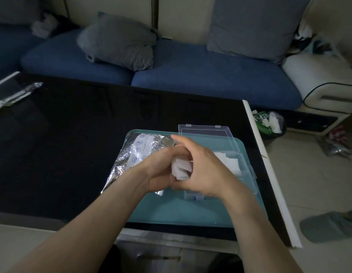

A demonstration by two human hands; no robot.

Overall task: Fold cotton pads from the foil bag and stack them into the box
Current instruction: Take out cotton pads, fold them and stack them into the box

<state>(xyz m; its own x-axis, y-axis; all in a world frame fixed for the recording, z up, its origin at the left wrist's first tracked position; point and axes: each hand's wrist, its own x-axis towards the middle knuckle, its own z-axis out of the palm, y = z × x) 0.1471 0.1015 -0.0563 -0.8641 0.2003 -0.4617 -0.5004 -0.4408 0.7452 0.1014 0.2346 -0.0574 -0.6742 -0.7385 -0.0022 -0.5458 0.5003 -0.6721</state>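
Observation:
A white cotton pad (181, 168) is held between both hands above the teal tray (191, 211). My left hand (161, 170) grips its left side with curled fingers. My right hand (202, 170) curls round its right side, index finger raised. The crinkled foil bag (135, 152) lies on the tray's left part, partly hidden by my left wrist. The clear plastic box (244, 170) sits on the tray's right part with white pads (228, 160) inside, its lid (206, 134) standing open at the back.
The tray rests on a black glossy table (72, 144) whose white right edge (269, 174) runs close to the box. A wrapped item (15, 95) lies at the far left. A blue sofa (191, 75) with grey cushions stands behind; a bin (269, 123) sits on the floor.

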